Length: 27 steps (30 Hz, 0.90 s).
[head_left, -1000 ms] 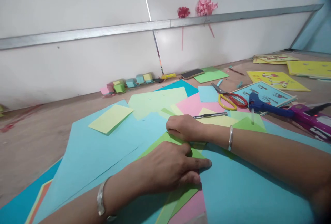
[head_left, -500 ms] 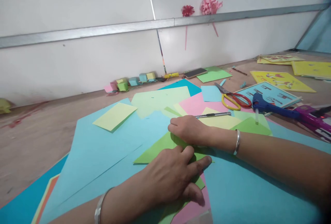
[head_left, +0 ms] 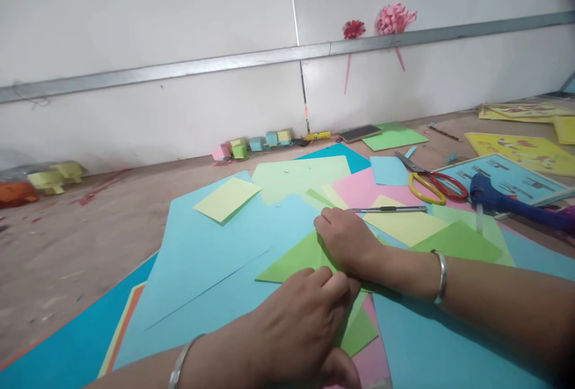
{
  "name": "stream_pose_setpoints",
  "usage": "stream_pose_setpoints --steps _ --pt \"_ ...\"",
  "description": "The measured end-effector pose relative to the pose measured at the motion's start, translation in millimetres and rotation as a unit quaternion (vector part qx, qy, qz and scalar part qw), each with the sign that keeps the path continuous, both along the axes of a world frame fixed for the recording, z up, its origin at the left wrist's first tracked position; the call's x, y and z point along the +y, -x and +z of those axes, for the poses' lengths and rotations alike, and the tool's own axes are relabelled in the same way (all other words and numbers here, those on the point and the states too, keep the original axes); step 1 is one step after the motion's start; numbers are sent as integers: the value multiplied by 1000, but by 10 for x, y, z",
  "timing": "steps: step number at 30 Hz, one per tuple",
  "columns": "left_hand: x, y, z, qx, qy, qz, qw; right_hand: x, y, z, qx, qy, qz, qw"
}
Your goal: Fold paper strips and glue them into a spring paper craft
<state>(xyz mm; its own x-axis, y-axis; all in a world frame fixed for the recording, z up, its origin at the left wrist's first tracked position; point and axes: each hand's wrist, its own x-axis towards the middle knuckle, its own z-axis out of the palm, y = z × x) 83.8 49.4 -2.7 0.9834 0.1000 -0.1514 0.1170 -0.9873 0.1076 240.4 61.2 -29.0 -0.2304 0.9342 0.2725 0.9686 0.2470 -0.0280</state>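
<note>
My left hand [head_left: 299, 323] lies in the lower middle with its fingers curled onto a green paper sheet [head_left: 291, 260], gripping its near part. My right hand [head_left: 348, 239] rests just beyond it, palm down, fingers bent and pressing the same green sheet against the large light-blue sheets [head_left: 211, 257] underneath. Both wrists wear a metal bangle. Most of the green sheet is hidden under the two hands.
Loose coloured papers cover the wooden floor. A metal craft knife [head_left: 389, 209], yellow-and-red scissors [head_left: 426, 185] and a blue glue gun [head_left: 507, 203] lie at the right. A phone [head_left: 359, 133] and small paper cubes [head_left: 256, 143] sit by the white wall, with paper flowers [head_left: 393, 18] above.
The view has shifted left, so everything sits further right in the picture. My left hand has pulled its stretched fingers back and curled them on the green sheet; the right hand stays on it.
</note>
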Motion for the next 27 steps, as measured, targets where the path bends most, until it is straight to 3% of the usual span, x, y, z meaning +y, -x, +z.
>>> stream_pose_setpoints --steps 4,12,17,21,25,27 --pt "-71 178 63 79 -57 65 993 -20 -5 15 -8 -17 17 1000" --pt "-150 536 201 223 -111 231 940 -8 -32 -36 5 -46 31 998" --pt "-109 679 231 190 -99 314 925 -7 -37 -36 45 -47 39 997" --pt "16 854 287 144 -166 396 892 -6 -45 -54 102 -33 41 993" --pt "221 804 458 89 -169 394 899 27 -86 -41 197 -14 42 979" --pt "318 669 491 -3 -132 389 912 43 -126 20 260 -12 42 965"
